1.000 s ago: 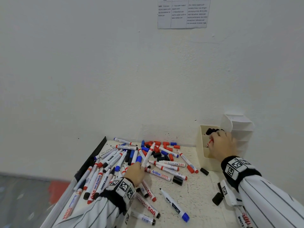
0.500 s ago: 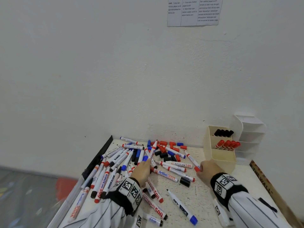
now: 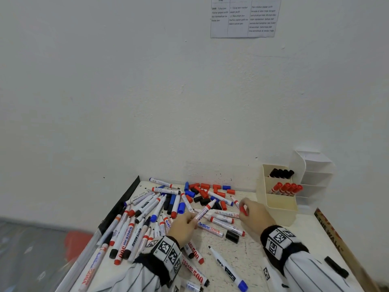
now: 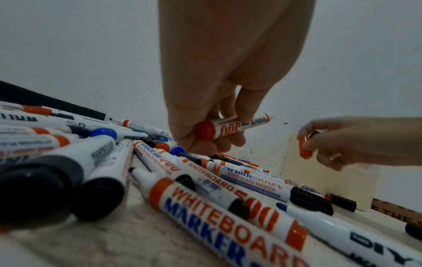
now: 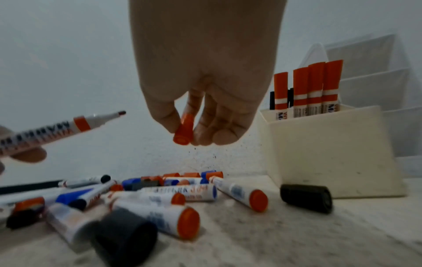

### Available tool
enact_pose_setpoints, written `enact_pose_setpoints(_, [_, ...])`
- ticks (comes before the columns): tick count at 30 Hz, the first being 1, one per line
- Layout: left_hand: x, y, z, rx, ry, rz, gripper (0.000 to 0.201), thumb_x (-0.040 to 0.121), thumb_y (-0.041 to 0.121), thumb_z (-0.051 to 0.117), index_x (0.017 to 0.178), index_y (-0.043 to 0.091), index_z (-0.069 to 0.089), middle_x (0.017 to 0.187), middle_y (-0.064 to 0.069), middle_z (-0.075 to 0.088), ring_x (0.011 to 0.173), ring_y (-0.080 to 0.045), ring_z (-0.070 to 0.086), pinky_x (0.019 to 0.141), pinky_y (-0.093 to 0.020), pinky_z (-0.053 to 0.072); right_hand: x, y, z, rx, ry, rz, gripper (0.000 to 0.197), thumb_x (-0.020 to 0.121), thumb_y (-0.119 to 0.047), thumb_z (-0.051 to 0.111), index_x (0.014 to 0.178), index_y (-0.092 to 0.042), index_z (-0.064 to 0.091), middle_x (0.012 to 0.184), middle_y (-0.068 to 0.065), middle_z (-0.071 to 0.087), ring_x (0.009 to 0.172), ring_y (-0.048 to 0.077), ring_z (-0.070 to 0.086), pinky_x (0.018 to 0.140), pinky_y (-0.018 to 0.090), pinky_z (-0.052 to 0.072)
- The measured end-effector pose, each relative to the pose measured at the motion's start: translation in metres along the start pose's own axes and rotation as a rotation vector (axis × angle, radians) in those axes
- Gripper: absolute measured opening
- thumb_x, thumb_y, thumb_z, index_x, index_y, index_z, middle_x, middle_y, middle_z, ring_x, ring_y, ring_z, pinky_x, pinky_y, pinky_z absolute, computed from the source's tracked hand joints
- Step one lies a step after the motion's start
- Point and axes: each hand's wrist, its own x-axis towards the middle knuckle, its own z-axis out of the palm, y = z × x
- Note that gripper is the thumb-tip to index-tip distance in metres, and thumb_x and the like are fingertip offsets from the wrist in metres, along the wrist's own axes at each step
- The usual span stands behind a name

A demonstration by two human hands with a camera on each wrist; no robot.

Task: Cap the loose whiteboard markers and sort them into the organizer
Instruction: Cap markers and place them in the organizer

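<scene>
My left hand [image 3: 185, 225] grips an uncapped red whiteboard marker [image 3: 205, 210] above the pile; its tip points up and to the right. The same marker [image 4: 230, 126] lies across my curled left fingers in the left wrist view. My right hand [image 3: 252, 213] pinches a loose red cap [image 3: 243, 210] between thumb and fingers, a short way right of the marker tip. That cap [image 5: 184, 132] hangs above the table in the right wrist view. The cream organizer [image 3: 281, 207] stands to the right, with black markers [image 3: 281, 173] in its back section and red ones [image 3: 287, 188] in its middle section.
Many loose markers [image 3: 147, 211] and loose caps [image 3: 207, 191] cover the table's left and back. A blue-capped marker [image 3: 228, 268] and a black cap [image 3: 232, 236] lie near me. A white tiered holder [image 3: 315, 175] stands behind the organizer. A black strip [image 3: 120, 209] lines the left edge.
My right hand left the organizer, came down to the pile and picked up a red cap. My left hand lifted the red marker off the pile.
</scene>
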Motion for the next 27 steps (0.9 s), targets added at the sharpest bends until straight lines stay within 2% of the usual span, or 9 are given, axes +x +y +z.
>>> enact_pose_setpoints(2, [0.0,0.0,0.002,0.013,0.001,0.001,0.025,0.098,0.021,0.041,0.119,0.018,0.055,0.098,0.003,0.058,0.079,-0.006,0.051,0.074,-0.02,0.041,0.003,-0.008,-0.005,0.165,0.022,-0.067,0.01,0.089,-0.015,0.055,0.095,-0.021,0.049,0.077,-0.003,0.055,0.065,0.008,0.048,0.061,0.016,0.043])
enact_pose_setpoints(4, [0.0,0.001,0.005,0.009,-0.003,-0.003,0.026,0.098,0.02,0.041,0.12,0.02,0.055,0.1,0.003,0.057,0.08,-0.006,0.05,0.076,-0.021,0.041,0.006,-0.014,-0.009,0.231,0.019,-0.138,0.014,0.091,-0.013,0.053,0.1,-0.023,0.051,0.083,-0.005,0.052,0.068,0.006,0.046,0.063,0.015,0.038])
enact_pose_setpoints(7, [-0.001,0.003,0.007,0.004,-0.016,-0.004,0.026,0.098,0.019,0.041,0.12,0.019,0.056,0.101,0.003,0.057,0.089,-0.009,0.051,0.081,-0.022,0.039,0.008,-0.019,-0.011,0.22,-0.048,-0.23,0.027,0.094,-0.012,0.048,0.116,-0.026,0.054,0.096,-0.009,0.044,0.079,0.0,0.044,0.069,0.009,0.037])
enact_pose_setpoints(11, [-0.003,0.003,0.008,0.02,-0.034,0.003,0.028,0.097,0.018,0.043,0.122,0.02,0.057,0.103,0.002,0.056,0.089,-0.009,0.051,0.08,-0.022,0.038,0.009,-0.018,-0.009,0.166,-0.117,-0.265,0.034,0.094,-0.009,0.049,0.122,-0.026,0.057,0.101,-0.006,0.042,0.086,0.0,0.044,0.073,0.007,0.037])
enact_pose_setpoints(15, [-0.005,0.006,0.005,0.033,-0.02,0.008,0.027,0.098,0.018,0.043,0.12,0.021,0.057,0.11,0.0,0.058,0.097,-0.011,0.051,0.084,-0.022,0.038,0.008,-0.015,-0.007,0.154,-0.104,-0.266,0.03,0.091,-0.005,0.052,0.116,-0.019,0.061,0.103,-0.007,0.046,0.088,-0.004,0.044,0.074,0.002,0.035])
enact_pose_setpoints(18, [-0.006,0.007,0.004,0.057,-0.013,0.016,0.027,0.098,0.018,0.043,0.121,0.021,0.057,0.112,0.001,0.058,0.099,-0.01,0.051,0.086,-0.021,0.038,0.006,-0.016,-0.007,0.158,-0.053,-0.274,0.025,0.089,-0.007,0.057,0.108,-0.021,0.059,0.102,-0.004,0.052,0.081,-0.001,0.046,0.071,0.004,0.037])
enact_pose_setpoints(22, [-0.008,0.007,0.004,0.072,-0.012,0.022,0.028,0.098,0.019,0.043,0.122,0.023,0.056,0.102,0.005,0.055,0.091,-0.008,0.05,0.078,-0.019,0.037,0.003,-0.018,-0.007,0.202,-0.015,-0.276,0.023,0.087,-0.004,0.059,0.095,-0.025,0.056,0.089,-0.006,0.051,0.075,0.002,0.046,0.07,0.005,0.038])
enact_pose_setpoints(27, [-0.009,0.008,0.005,0.065,-0.013,0.025,0.028,0.098,0.018,0.043,0.122,0.022,0.056,0.103,0.004,0.055,0.088,-0.007,0.05,0.068,-0.016,0.036,-0.001,-0.019,-0.007,0.232,0.037,-0.257,0.021,0.088,-0.005,0.058,0.099,-0.023,0.057,0.093,-0.007,0.05,0.078,0.002,0.047,0.071,0.002,0.037])
